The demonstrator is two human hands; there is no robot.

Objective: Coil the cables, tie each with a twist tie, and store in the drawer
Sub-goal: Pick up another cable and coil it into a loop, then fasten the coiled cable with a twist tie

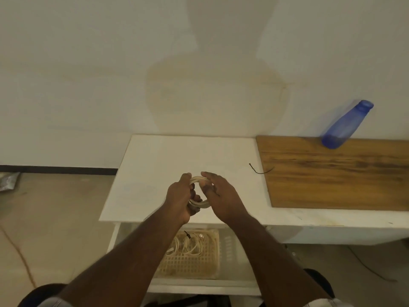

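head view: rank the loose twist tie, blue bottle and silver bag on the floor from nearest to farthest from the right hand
1. Loose twist tie, on the white top just right of the right hand.
2. Blue bottle, far right by the wall.
3. Silver bag, far left on the floor.

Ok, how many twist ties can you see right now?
2 for sure: a loose twist tie lying across the white table's edge onto the wooden board, and a tie on the coiled cables in the drawer. Others may be hidden by the hands.

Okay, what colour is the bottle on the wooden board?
The bottle is translucent blue, seen in the head view.
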